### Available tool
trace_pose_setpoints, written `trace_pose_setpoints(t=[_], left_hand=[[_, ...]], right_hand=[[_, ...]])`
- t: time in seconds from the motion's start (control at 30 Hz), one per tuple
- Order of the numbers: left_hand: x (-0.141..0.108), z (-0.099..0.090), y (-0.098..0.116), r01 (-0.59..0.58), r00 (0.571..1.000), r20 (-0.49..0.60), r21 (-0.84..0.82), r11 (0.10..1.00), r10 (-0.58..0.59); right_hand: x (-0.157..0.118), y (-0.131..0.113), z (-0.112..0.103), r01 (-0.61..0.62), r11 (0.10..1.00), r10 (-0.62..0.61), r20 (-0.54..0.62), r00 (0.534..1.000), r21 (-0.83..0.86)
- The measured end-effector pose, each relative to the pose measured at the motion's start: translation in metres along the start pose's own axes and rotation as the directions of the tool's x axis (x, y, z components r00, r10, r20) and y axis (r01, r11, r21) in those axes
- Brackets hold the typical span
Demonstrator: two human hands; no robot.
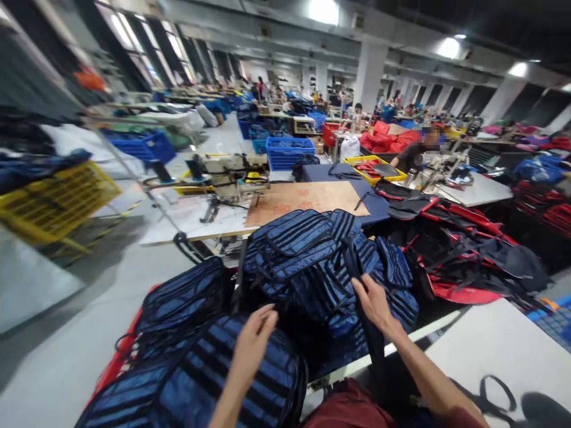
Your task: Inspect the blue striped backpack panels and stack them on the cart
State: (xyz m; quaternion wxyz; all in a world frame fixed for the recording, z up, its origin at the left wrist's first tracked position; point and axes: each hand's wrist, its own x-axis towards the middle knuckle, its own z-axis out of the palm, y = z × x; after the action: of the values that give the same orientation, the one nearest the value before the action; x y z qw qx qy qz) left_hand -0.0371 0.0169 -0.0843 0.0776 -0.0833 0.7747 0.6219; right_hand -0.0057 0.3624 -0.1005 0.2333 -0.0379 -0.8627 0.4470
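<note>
My right hand (373, 302) is closed around a wide black strap (352, 257), which runs above and below the fingers. Behind it lies a pile of blue backpacks (294, 244) with black stripes. My left hand (256, 327) hovers over another striped blue backpack (209, 371) in front of me. Its fingers are pinched together, and whatever may be between them is too small to make out. A further blue backpack (185, 297) lies to the left, on the red crate (113, 356), whose edge shows beneath the bags.
Black and red bag pieces (464, 249) are heaped at the right. A white tabletop (508, 351) with a loose strap is at lower right. Ahead are a cardboard sheet (312, 199) and a sewing machine (232, 172). A yellow crate (57, 199) stands left; a co-worker (414, 156) sits beyond.
</note>
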Motion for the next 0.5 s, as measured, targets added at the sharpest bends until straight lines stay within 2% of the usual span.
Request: trace_pose_setpoints(t=[0.07, 0.1, 0.13, 0.2, 0.27, 0.4, 0.5], left_hand=[[-0.013, 0.048, 0.027, -0.005, 0.983, 0.182, -0.146, 0.989, 0.032], [-0.019, 0.067, 0.039, -0.009, 0.972, 0.231, -0.177, 0.984, 0.05], [-0.024, 0.081, 0.048, -0.029, 0.969, 0.236, -0.185, 0.982, 0.073], [-0.032, 0.099, 0.059, -0.056, 0.978, 0.185, -0.188, 0.981, 0.091], [-0.038, 0.106, 0.061, -0.041, 0.986, 0.15, -0.226, 0.973, 0.076], [-0.052, 0.108, 0.062, 0.05, 0.946, 0.313, -0.394, 0.918, 0.083], [-0.061, 0.106, 0.066, 0.023, 0.92, 0.358, -0.452, 0.892, 0.158]], right_hand=[[-0.029, -0.018, 0.029, 0.165, 0.985, -0.159, 0.113, 0.981, -0.04], [-0.045, -0.023, 0.041, 0.256, 0.965, -0.241, 0.202, 0.949, -0.055], [-0.061, -0.026, 0.049, 0.34, 0.938, -0.309, 0.286, 0.907, -0.066], [-0.088, -0.024, 0.059, 0.436, 0.895, -0.374, 0.373, 0.849, -0.093], [-0.106, -0.016, 0.061, 0.457, 0.884, -0.381, 0.414, 0.827, -0.099], [-0.119, 0.003, 0.054, 0.423, 0.904, -0.352, 0.44, 0.826, -0.07], [-0.111, 0.006, 0.039, 0.402, 0.912, -0.32, 0.475, 0.819, -0.078]])
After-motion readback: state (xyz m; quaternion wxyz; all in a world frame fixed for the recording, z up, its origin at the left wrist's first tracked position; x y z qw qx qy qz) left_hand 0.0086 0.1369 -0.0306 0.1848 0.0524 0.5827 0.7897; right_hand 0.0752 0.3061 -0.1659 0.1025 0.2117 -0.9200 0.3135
